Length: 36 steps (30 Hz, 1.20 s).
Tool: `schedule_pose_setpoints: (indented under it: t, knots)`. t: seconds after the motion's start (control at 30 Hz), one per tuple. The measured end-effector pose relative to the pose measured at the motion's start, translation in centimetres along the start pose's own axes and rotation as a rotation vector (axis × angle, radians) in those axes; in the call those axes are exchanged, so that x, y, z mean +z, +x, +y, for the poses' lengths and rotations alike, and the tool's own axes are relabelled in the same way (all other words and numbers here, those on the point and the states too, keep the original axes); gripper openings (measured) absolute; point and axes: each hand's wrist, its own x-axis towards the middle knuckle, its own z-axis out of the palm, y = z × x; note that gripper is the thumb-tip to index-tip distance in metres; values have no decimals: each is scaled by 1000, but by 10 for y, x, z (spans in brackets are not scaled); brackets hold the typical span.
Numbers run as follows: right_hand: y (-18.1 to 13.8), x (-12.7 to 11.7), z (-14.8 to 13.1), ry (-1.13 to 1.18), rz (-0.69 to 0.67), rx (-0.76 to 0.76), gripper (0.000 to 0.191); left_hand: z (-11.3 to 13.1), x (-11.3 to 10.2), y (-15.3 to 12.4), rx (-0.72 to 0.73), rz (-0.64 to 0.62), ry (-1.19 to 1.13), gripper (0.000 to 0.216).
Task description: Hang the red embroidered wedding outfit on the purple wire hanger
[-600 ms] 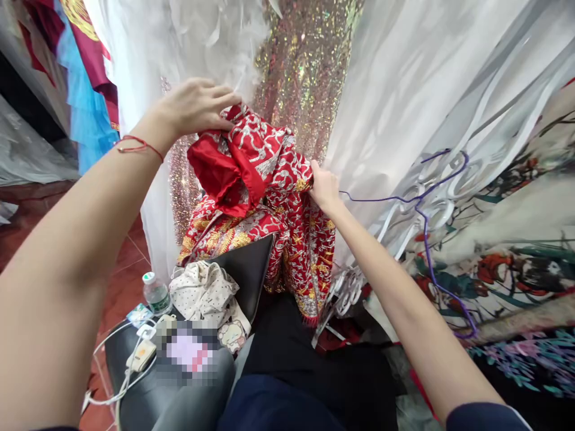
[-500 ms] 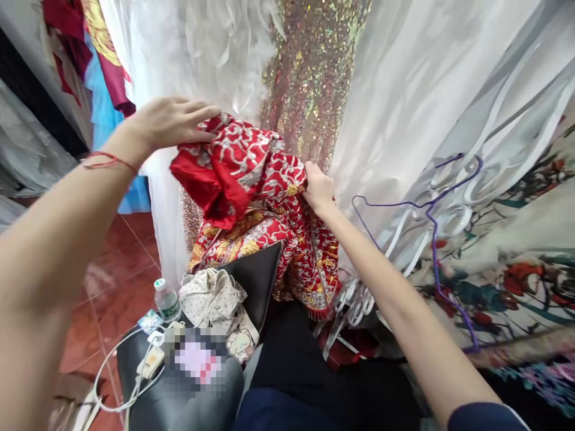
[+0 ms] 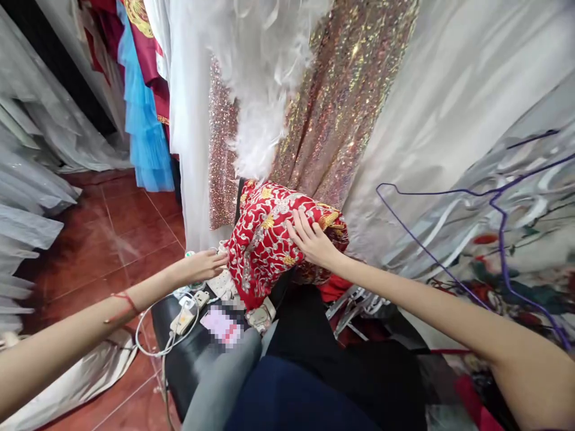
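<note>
A red garment with silver and gold embroidery lies draped over a black chair, much of which it hides. My right hand rests on the garment's right part, fingers spread and flat on the cloth. At the garment's left edge is my left hand, palm down and fingers stretched out, with the fingertips at the cloth. Whether they press on it I cannot tell. Beneath the left hand, a dotted pale cloth shows in part.
White cables with an adapter and a blurred-out phone lie on a black seat. A purple hanger hangs at the right. Behind are a sequined gown, white feathers and a blue tiered dress.
The garment, held up and bunched before, now lies lower and spread over the chair. My left hand came down from its top to its left edge; my right hand released its grip and flattened.
</note>
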Motion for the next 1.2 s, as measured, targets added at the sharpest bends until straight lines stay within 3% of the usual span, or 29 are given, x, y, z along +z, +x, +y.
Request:
schedule_pose_setpoints:
  t: [0.13,0.3,0.43,0.57,0.67,0.77,0.93,1.07,1.13,1.2]
  knots:
    - [8,-6,-6,8,-39,4,64,15,-7,48,78,-34,-67,21]
    - [25,-23,-20,27,-129,93,55,30,-52,101,56,85,-101,16]
    - [28,-30,-22,9,-131,86,51,38,-88,125,-70,162,-238,15]
    - [20,-32,-19,-100,-85,0,49,34,-96,110,-323,195,-582,37]
    - [13,-33,-23,-124,-73,1,49,21,-74,83,-631,173,-743,50]
    - [12,-34,-29,-79,-77,41,49,4,-47,57,-865,49,-733,65]
    - [24,-39,-28,9,-113,29,47,-13,-30,32,-825,-201,-1065,89]
    - [42,-56,-20,40,-237,0,50,-17,-30,24,-853,-71,-1090,106]
    - [53,-68,-14,116,-311,48,47,-20,-32,18,-900,-103,-1096,101]
    - [64,-80,-7,218,-374,135,41,-23,-33,11,-899,-245,-1160,87]
